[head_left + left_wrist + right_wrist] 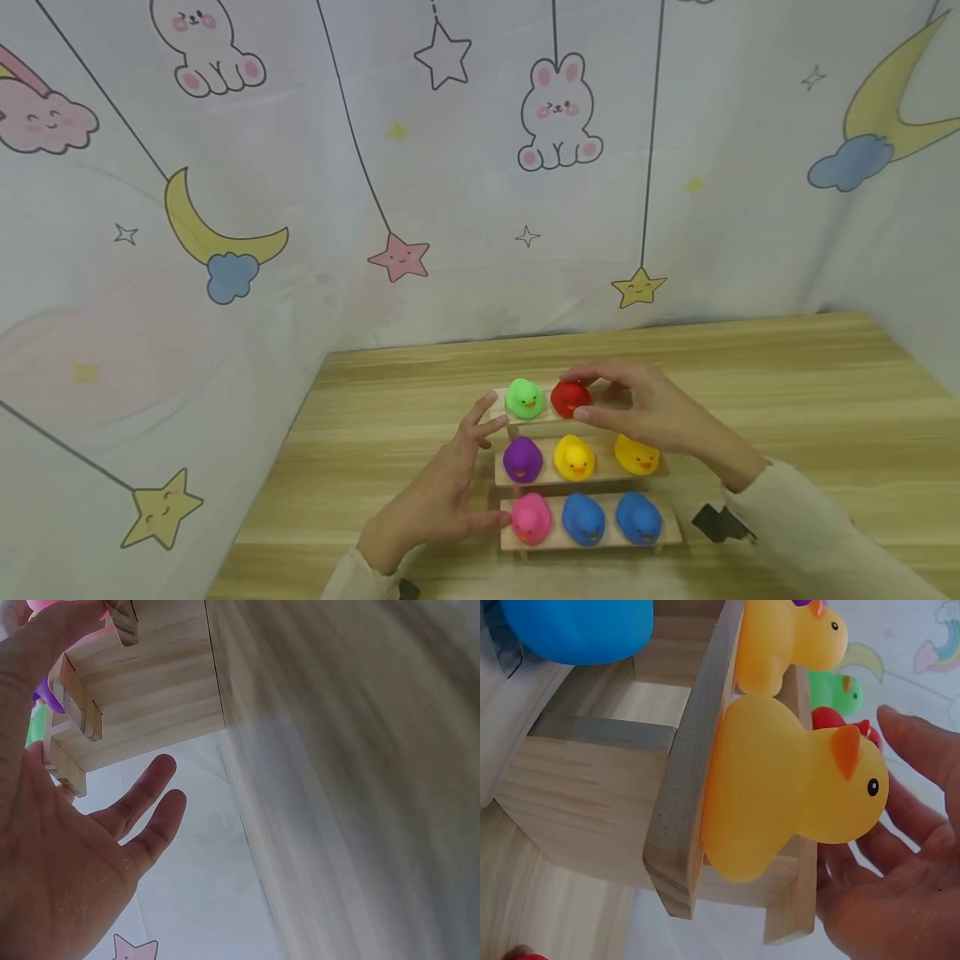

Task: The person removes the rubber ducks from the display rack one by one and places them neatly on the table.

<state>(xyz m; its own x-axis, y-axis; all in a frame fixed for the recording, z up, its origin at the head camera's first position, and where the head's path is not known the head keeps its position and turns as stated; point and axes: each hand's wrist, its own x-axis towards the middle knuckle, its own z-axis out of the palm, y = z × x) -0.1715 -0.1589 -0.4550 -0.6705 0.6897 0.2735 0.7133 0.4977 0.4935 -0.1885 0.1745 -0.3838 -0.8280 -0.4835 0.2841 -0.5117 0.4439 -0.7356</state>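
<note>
A three-tier wooden rack point(592, 537) carries rubber ducks. My right hand point(645, 404) pinches a red rubber duck point(568, 400) on the top tier, thumb in front and fingers behind. Beside it sits a green duck point(522, 398). The middle tier bears a purple duck point(522, 460) and two yellow ducks, the rightmost yellow duck point(765, 787) just below my right hand. A pink duck point(531, 518) and two blue ducks point(583, 520) occupy the bottom tier. My left hand point(438, 492) spans the rack's left side, fingers spread, its thumb touching the bottom tier's end by the pink duck.
The rack stands on a wood-grain table point(375, 417). Behind and to the left hangs a white cloth point(465, 183) printed with stars, moons and rabbits. In the right wrist view's bottom left corner, a small red thing point(526, 952) is mostly cut off.
</note>
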